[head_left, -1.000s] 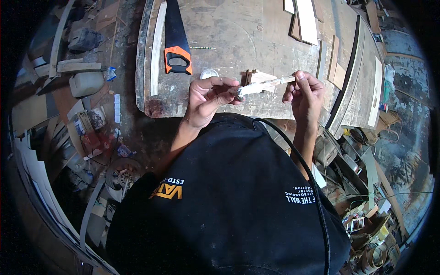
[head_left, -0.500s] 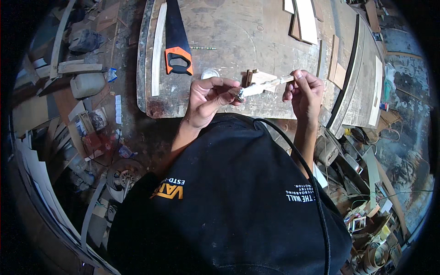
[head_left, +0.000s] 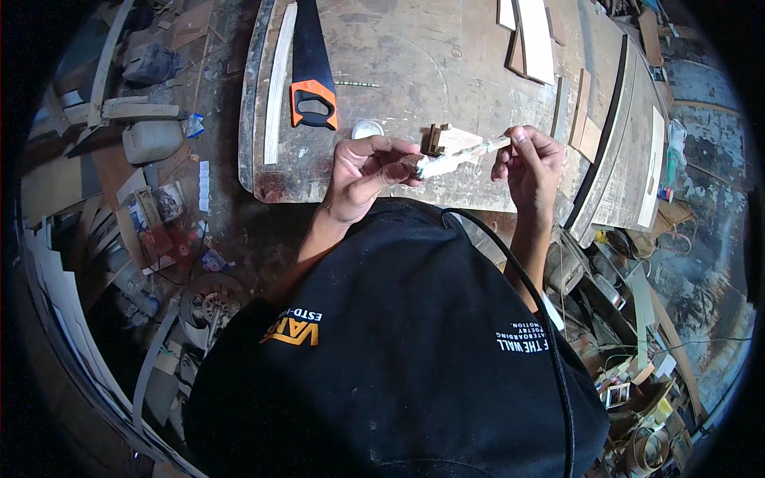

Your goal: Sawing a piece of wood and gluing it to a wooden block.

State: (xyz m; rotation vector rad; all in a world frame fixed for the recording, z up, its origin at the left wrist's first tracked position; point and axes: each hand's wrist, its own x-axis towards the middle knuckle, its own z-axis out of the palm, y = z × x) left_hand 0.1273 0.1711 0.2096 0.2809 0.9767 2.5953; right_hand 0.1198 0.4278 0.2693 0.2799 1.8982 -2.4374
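Observation:
Above the table's near edge I hold a thin wooden stick (head_left: 462,159) coated along its middle with something white, like glue or paste. My left hand (head_left: 358,177) is closed around a dark, rough piece at its left end, whose kind I cannot make out. Between thumb and fingers, my right hand (head_left: 532,159) pinches the pale right end. The stick slants up slightly to the right. Just beyond my left hand stands a small round white tub (head_left: 367,128). Behind the stick lie small wooden pieces (head_left: 448,139).
On the wooden table (head_left: 398,88) lie an orange-handled saw (head_left: 313,88), a long pale strip (head_left: 280,88) and a thin rod (head_left: 356,84). White boards (head_left: 535,40) are at the far right. Scrap wood and a jerrycan (head_left: 153,141) crowd the floor at left.
Both hands keep their hold and stay nearly in place. The stick has tilted very slightly. The whole view has shifted a little.

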